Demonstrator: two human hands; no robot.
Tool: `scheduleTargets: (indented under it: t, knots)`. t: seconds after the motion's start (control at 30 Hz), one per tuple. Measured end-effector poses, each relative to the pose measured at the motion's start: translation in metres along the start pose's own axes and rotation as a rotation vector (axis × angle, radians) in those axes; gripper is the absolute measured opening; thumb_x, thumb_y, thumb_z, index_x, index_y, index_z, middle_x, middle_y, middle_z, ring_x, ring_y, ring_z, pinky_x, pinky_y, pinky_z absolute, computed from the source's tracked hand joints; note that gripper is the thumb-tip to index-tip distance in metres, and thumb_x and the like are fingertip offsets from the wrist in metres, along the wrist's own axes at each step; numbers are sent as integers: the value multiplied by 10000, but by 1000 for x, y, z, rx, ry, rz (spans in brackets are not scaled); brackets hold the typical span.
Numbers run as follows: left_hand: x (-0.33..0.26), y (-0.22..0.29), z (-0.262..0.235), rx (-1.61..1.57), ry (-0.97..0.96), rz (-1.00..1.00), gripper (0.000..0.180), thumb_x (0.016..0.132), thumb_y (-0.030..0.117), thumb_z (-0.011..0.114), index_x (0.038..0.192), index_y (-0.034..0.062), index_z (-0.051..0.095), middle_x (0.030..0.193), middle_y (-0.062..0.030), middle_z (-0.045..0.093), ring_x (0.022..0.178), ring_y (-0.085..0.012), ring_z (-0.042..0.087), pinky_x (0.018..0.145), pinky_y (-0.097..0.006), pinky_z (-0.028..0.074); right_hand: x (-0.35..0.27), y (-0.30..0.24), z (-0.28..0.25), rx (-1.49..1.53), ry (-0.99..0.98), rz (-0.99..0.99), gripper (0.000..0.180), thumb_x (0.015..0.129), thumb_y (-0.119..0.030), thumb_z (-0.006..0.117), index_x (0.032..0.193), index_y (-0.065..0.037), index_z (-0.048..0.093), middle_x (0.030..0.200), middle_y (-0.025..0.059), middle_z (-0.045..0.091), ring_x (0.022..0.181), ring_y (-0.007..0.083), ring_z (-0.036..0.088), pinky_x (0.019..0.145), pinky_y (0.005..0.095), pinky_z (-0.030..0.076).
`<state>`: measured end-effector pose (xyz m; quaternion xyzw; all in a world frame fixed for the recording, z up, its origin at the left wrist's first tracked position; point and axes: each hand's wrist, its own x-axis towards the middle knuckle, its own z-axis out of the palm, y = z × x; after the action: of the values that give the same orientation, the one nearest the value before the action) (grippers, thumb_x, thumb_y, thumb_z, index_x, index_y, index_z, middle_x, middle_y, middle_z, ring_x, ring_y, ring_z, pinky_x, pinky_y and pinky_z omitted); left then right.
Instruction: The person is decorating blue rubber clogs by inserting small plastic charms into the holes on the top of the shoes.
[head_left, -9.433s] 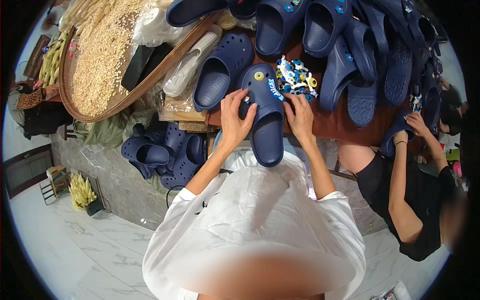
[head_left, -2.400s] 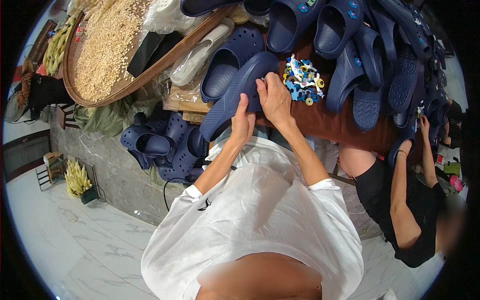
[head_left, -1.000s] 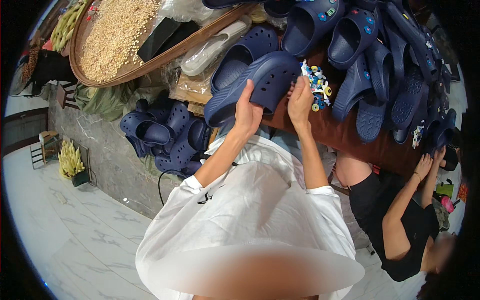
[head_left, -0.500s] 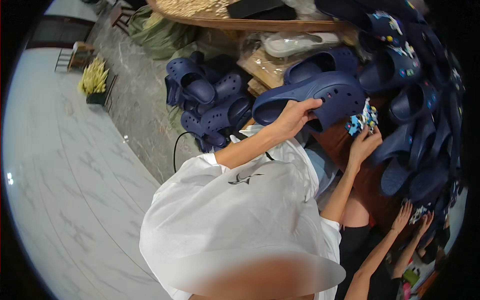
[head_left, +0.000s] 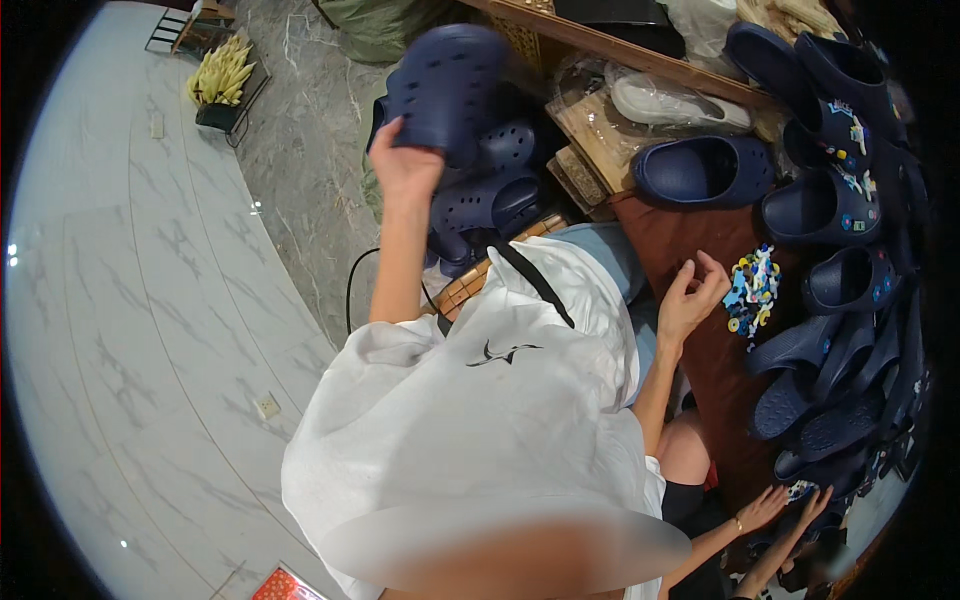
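Note:
In my left hand [head_left: 408,172] is a navy-blue clog [head_left: 450,80] with holes in its upper, gripped at its edge and slightly blurred. It is held up over a heap of similar navy clogs [head_left: 490,200] on the floor, hiding part of them. Loosely curled, my right hand [head_left: 692,298] shows its thumb and fingers apart with nothing visible between them. Just right of it lies a small pile of colourful shoe charms [head_left: 752,290] on a brown cloth [head_left: 670,245]. One plain navy clog [head_left: 700,172] sits at the cloth's far end.
Navy clogs with charms [head_left: 825,205] crowd the right side. A co-worker's hands [head_left: 765,508] work at the lower right. White shoes in clear plastic [head_left: 675,102] lie on boxes at the back. A green sack [head_left: 385,25] and a crate of yellowish produce [head_left: 225,75] stand beyond.
My left hand has carried the clog leftward, from beside the charms to above the floor heap. My right hand has come off the charm pile. The view has shifted too.

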<state>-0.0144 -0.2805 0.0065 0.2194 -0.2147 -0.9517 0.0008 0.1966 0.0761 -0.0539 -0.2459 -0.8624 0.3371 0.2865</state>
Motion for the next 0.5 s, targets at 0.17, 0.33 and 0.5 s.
scheduleTargets:
  t: [0.17,0.33,0.5]
  knots:
    - [35,58,-98,-190,387,223,548,848,182,558,1333,-52,459,1407,-232,496,1308,-402,492,1134,-553,352,-8,8,5,-35,-63,2,210,960,-109,614,1159,-44,629,1200,121,523,1039,233,568,724,296,531]
    - [93,78,-218,-742,1016,54,515,829,180,638,1267,-51,496,1318,-211,548,1155,-371,588,916,-519,539,-10,9,4,-32,-81,40,212,957,-108,612,1161,-52,629,1198,117,527,1051,232,568,733,299,526]
    - [124,49,-280,-1004,871,106,417,861,268,653,1174,10,556,1076,-139,635,1007,-290,625,766,-464,579,-9,7,2,8,-69,43,217,951,-109,614,1162,-57,627,1188,113,538,1047,235,566,743,307,517]
